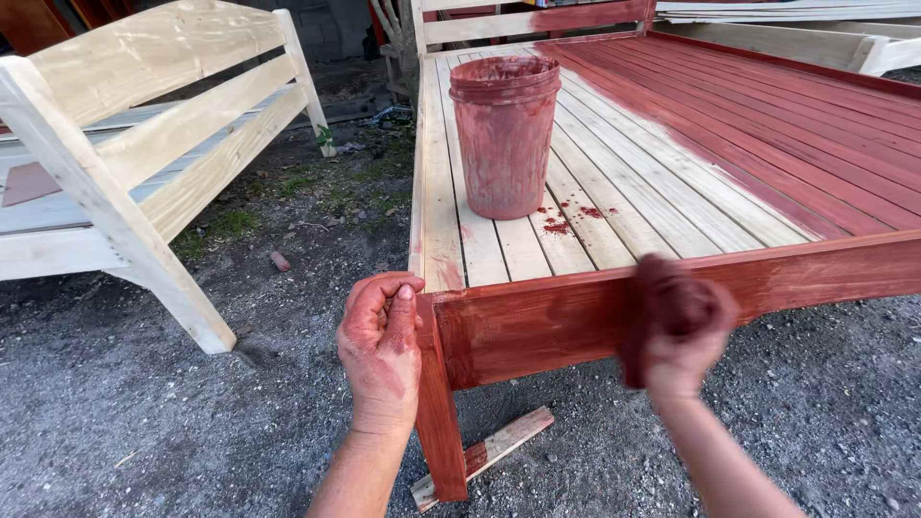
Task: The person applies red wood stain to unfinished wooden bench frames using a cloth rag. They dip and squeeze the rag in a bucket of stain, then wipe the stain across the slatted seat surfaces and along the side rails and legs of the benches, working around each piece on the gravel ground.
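Big slatted wooden bed frame (672,163) takes up most of the view, sitting on dark gravel ground (144,412). The far right part of the slats is already coated in reddish-brown stain, the near left slats are bare pale wood. The front rail (537,321) facing the camera is stained too, streaky, and so is the corner leg (439,422) under it.

Off to the left there's an unpainted pale wooden bench (144,144), well apart from the frame, with a bit of grass between them.

Standing on the bare slats near the front left corner is a plastic bucket (505,134), smeared all over with the same red stain, with a few red drips on the slats just beside its base.

A short scrap of board (489,453), half stained, lies on the gravel by the foot of the leg.

Now the hands. Left hand (382,345) is covered in stain and curled around the top of the corner post, thumb up, gripping the wood right where rail and leg meet. Right hand (683,336) is blurred, closed around a stain-soaked rag (662,297), and the rag is pressed flat against the front rail, to the right of the corner. So the rag sits between the palm and the rail face, bunched up in the fist.
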